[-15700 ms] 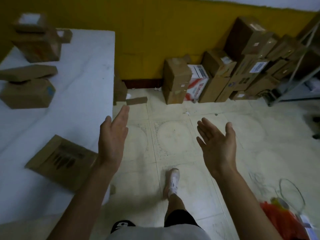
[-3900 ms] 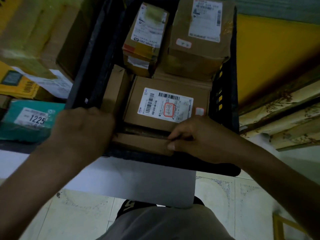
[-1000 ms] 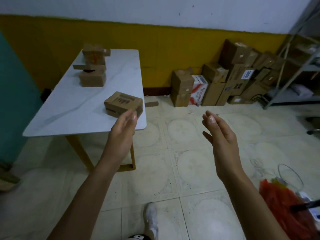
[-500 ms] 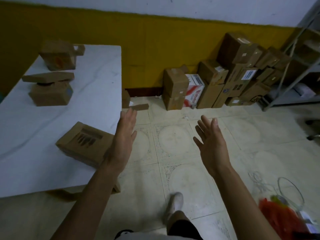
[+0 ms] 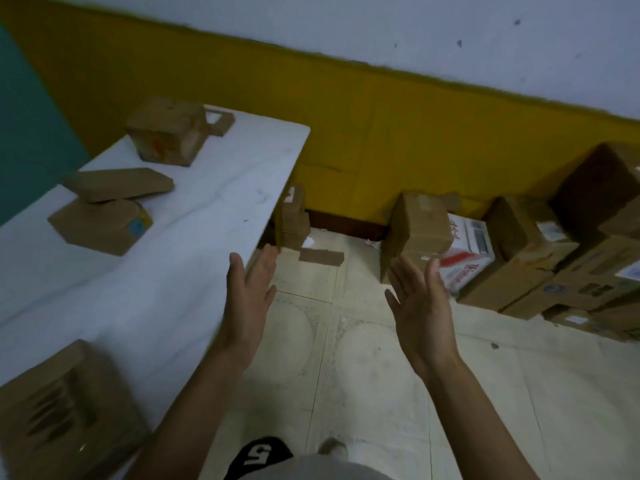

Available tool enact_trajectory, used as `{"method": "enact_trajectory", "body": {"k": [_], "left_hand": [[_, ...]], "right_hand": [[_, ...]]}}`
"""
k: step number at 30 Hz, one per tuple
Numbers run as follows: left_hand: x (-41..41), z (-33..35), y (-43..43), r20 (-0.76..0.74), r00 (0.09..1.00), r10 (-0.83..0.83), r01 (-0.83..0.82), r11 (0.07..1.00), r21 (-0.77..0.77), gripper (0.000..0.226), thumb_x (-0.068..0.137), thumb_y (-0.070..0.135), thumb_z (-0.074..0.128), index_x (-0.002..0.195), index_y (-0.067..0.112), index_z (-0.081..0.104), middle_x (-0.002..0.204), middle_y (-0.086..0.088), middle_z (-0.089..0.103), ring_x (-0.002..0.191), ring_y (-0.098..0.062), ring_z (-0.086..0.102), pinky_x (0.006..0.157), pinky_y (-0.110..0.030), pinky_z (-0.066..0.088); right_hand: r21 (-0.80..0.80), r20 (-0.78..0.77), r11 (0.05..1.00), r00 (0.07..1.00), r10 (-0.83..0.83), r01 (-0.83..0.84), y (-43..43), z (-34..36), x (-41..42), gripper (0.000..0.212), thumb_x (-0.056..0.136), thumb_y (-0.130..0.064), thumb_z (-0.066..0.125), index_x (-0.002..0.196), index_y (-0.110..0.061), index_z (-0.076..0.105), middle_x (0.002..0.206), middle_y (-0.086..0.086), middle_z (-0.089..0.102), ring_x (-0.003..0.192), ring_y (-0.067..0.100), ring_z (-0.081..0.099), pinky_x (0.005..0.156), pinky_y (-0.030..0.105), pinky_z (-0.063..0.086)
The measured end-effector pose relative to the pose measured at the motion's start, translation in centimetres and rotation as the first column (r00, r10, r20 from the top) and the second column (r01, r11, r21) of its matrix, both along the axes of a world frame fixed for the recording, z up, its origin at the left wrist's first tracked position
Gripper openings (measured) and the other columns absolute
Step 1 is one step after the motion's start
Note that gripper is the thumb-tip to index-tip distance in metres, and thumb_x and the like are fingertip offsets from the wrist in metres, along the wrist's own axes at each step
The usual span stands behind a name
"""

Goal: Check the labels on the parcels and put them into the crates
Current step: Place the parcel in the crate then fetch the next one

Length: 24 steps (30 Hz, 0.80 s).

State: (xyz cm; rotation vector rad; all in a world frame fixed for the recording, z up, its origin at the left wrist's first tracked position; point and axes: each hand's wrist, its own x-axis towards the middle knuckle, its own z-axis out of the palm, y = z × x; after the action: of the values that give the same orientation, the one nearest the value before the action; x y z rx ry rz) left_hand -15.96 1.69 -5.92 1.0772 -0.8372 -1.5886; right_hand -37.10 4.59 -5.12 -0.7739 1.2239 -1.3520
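Observation:
Both hands are raised in front of me, palms facing each other, fingers straight, holding nothing. My left hand [image 5: 251, 289] hovers over the right edge of the white table [image 5: 194, 244]. My right hand [image 5: 420, 299] is over the floor. On the table lie cardboard parcels: a near one [image 5: 59, 410] at bottom left, a flat one [image 5: 117, 183] resting on a thicker one [image 5: 98, 225], and a far one [image 5: 166, 135]. No crate is in view.
A heap of cardboard boxes [image 5: 530, 258] lines the yellow wall on the right, with a red-and-white carton [image 5: 465, 254] among them. Small boxes [image 5: 292, 220] sit on the floor beside the table. Tiled floor [image 5: 363, 358] lies ahead.
I have stepped closer to the table and the view has tilted. The near parcel now sits at the bottom left. Both hands stay raised and empty.

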Motion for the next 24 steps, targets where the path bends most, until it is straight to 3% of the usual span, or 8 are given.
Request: {"method": "enact_trajectory", "body": {"k": [4,7,10,14,19,22,24], "left_hand": [[-0.4,-0.5,-5.3,-0.073,0.986,0.152,-0.150,0.988,0.025,0.058,0.096,0.056,0.007,0.141,0.033,0.035,0.146,0.012,0.039,0.134,-0.005,0.035,0.113,-0.032,0.021],[0.6,-1.1,-9.8,-0.122,0.961,0.249,-0.245,0.968,0.048,0.050,0.099,0.048,0.006,0.138,0.037,0.036,0.143,0.012,0.041,0.126,-0.002,0.041,0.110,-0.031,0.022],[2.3,-2.4,-15.0,-0.196,0.917,0.348,-0.341,0.937,0.070,0.054,0.100,0.044,0.008,0.145,0.028,0.032,0.144,0.009,0.042,0.118,0.000,0.047,0.104,-0.030,0.025],[5.1,-3.5,-23.9,-0.194,0.855,0.482,-0.469,0.876,0.110,0.054,0.102,0.041,0.011,0.147,0.022,0.032,0.149,0.004,0.039,0.135,-0.013,0.037,0.110,-0.035,0.022],[8.6,-2.9,-32.9,-0.147,0.829,0.540,-0.525,0.841,0.129,0.051,0.102,0.036,0.009,0.147,0.025,0.031,0.150,0.004,0.037,0.138,-0.012,0.032,0.115,-0.035,0.020],[10.3,-3.1,-36.5,-0.067,0.808,0.585,-0.575,0.809,0.125,0.049,0.103,0.035,0.009,0.143,0.025,0.036,0.147,0.003,0.041,0.134,-0.012,0.038,0.115,-0.038,0.023],[11.4,-3.7,-38.7,-0.007,0.787,0.617,-0.609,0.779,0.148,0.049,0.103,0.035,0.010,0.143,0.024,0.036,0.147,0.003,0.042,0.132,-0.013,0.040,0.112,-0.038,0.026]], "right_hand": [[0.012,-0.006,0.986,0.986,0.164,-0.164,-8.1,-0.4,-0.5,0.090,0.076,-0.076,0.036,0.148,-0.022,0.031,0.153,-0.008,0.035,0.137,0.007,0.036,0.114,0.034,0.025],[0.029,-0.022,0.956,0.956,0.294,-0.293,-14.6,-1.0,0.7,0.076,0.084,-0.069,0.030,0.146,-0.024,0.035,0.150,-0.010,0.039,0.133,0.004,0.040,0.112,0.031,0.026],[0.026,-0.041,0.914,0.913,0.406,-0.405,-21.8,-1.6,2.8,0.056,0.084,-0.066,0.029,0.128,-0.037,0.048,0.126,-0.028,0.057,0.121,-0.006,0.048,0.111,0.030,0.028],[0.055,-0.060,0.865,0.863,0.502,-0.499,-32.3,-2.2,6.4,0.060,0.083,-0.067,0.030,0.130,-0.036,0.048,0.115,-0.033,0.061,0.110,-0.013,0.054,0.114,0.038,0.024],[0.124,-0.056,0.828,0.830,0.555,-0.546,-43.7,-1.3,11.2,0.087,0.073,-0.070,0.035,0.145,-0.021,0.038,0.151,-0.003,0.039,0.133,0.009,0.039,0.113,0.035,0.026],[0.112,-0.059,0.796,0.796,0.603,-0.595,-49.1,-1.3,13.6,0.081,0.079,-0.068,0.032,0.145,-0.021,0.038,0.152,-0.003,0.037,0.134,0.010,0.039,0.115,0.036,0.026],[0.118,-0.055,0.775,0.775,0.630,-0.621,-52.5,-1.7,15.3,0.060,0.088,-0.063,0.027,0.132,-0.029,0.048,0.152,-0.002,0.037,0.137,0.012,0.037,0.116,0.037,0.025]]}}
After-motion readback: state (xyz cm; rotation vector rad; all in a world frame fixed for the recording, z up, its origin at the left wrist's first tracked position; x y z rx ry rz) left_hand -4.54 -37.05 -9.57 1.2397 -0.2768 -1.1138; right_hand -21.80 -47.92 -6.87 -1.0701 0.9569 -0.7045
